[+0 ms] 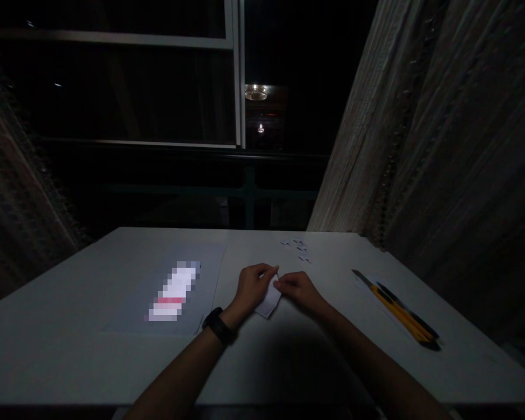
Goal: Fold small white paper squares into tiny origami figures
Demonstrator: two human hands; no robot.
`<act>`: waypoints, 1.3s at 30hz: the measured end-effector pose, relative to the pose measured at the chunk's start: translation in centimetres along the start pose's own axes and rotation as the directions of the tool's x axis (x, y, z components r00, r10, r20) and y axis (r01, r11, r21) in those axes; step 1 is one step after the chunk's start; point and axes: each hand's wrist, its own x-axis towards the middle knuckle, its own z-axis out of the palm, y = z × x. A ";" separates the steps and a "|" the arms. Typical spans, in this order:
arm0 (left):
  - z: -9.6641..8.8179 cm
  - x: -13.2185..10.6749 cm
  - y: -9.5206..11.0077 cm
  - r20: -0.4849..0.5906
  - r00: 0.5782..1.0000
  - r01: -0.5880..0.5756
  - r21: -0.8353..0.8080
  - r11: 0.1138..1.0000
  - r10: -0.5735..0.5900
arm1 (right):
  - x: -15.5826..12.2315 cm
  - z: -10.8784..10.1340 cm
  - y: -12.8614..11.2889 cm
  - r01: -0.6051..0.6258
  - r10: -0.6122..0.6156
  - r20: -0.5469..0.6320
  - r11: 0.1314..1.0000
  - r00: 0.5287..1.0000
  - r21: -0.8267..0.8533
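Both my hands meet over the middle of the white table [328,361]. My left hand [254,284], with a black watch [219,326] on its wrist, pinches the upper end of a small folded piece of white paper [270,301]. Thumb and fingers of my right hand [301,289] close on the same end from the other side. The lower part of the paper hangs out below the fingers, tilted toward me. Just what the fingertips do at the top edge is too small and dark to tell.
On the left, a lit, blurred-out screen [175,291] lies on a large white sheet [129,312]. Several tiny paper pieces [303,249] lie beyond my hands. At right are a yellow utility knife [400,312] and a dark pen [413,318]. Curtains [354,146] flank a dark window.
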 end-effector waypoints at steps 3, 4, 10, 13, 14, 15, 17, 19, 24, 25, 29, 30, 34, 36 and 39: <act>0.0 0.1 -0.1 -0.010 1.000 0.022 -0.061 0.998 -0.022 | 0.0 -0.1 0.1 -0.010 0.010 0.011 1.000 1.000 0.019; 0.0 0.2 -0.1 -0.018 0.999 0.032 -0.084 0.996 -0.033 | 0.0 -0.1 0.1 -0.006 0.006 0.008 1.000 1.000 0.016; -0.2 0.4 0.2 0.010 0.996 0.092 -0.193 0.977 -0.092 | 0.2 -0.2 0.3 -0.051 0.054 -0.033 0.997 0.998 0.062; -0.4 0.5 0.4 0.038 0.994 0.104 -0.204 0.973 -0.098 | 0.4 -0.1 0.5 -0.084 0.091 -0.054 0.988 0.994 0.127; -0.4 0.5 0.4 0.041 0.993 0.116 -0.206 0.972 -0.110 | 0.4 -0.1 0.5 -0.089 0.098 -0.060 0.987 0.993 0.133; -0.5 0.5 0.4 0.045 0.991 0.133 -0.208 0.969 -0.126 | 0.5 -0.1 0.5 -0.091 0.100 -0.066 0.987 0.993 0.132; -0.6 0.5 0.3 0.065 0.985 0.169 -0.223 0.960 -0.158 | 0.4 -0.1 0.3 -0.088 0.096 -0.075 0.990 0.993 0.114; -0.7 0.5 0.2 0.097 0.979 0.196 -0.254 0.947 -0.177 | 0.4 -0.2 0.1 -0.076 0.082 -0.072 0.994 0.994 0.073; -0.6 0.5 0.0 0.146 0.967 0.246 -0.316 0.916 -0.209 | 0.4 -0.9 0.2 -0.061 0.061 -0.032 0.998 0.998 -0.008; -0.6 0.5 -0.1 0.137 0.967 0.249 -0.319 0.915 -0.215 | 0.5 -1.0 0.3 -0.069 0.069 -0.033 0.998 0.997 0.001; -0.7 0.5 -0.2 0.118 0.971 0.234 -0.251 0.939 -0.210 | 0.6 -1.0 0.6 -0.119 0.124 -0.065 0.990 0.990 0.076; -0.8 0.5 -0.3 0.120 0.970 0.234 -0.221 0.947 -0.212 | 0.7 -1.0 0.7 -0.126 0.135 -0.083 0.987 0.987 0.099; -0.8 0.4 -0.5 0.149 0.955 0.283 -0.211 0.936 -0.255 | 0.7 -1.0 0.9 -0.131 0.158 -0.152 0.976 0.976 0.174; -0.6 0.3 -0.4 0.154 0.950 0.306 -0.283 0.909 -0.272 | 0.8 -1.0 1.0 -0.132 0.164 -0.142 0.969 0.976 0.208; -0.5 0.2 -0.2 0.139 0.945 0.327 -0.364 0.872 -0.297 | 0.7 -0.9 1.1 -0.118 0.144 -0.102 0.966 0.984 0.228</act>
